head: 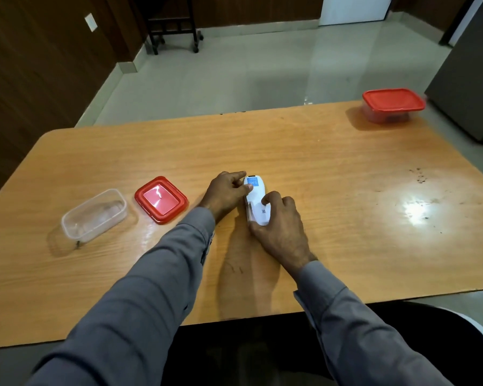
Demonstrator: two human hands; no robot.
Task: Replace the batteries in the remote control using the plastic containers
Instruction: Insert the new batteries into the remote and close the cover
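Observation:
A white remote control (257,196) lies back-up on the wooden table (332,174), its blue label facing me. My left hand (225,192) grips its far end with thumb and fingers. My right hand (280,228) wraps around its near end, forefinger pressing on the back cover. At the left stands an open clear plastic container (94,215) with a small dark item in its near corner. Its red lid (161,199) lies flat beside it. A second container (392,105), shut with a red lid, sits at the far right corner.
The table's near edge runs just past my forearms. A grey cabinet (469,68) stands close to the table's far right corner. Beyond the table are tiled floor and a dark wheeled stand (173,26).

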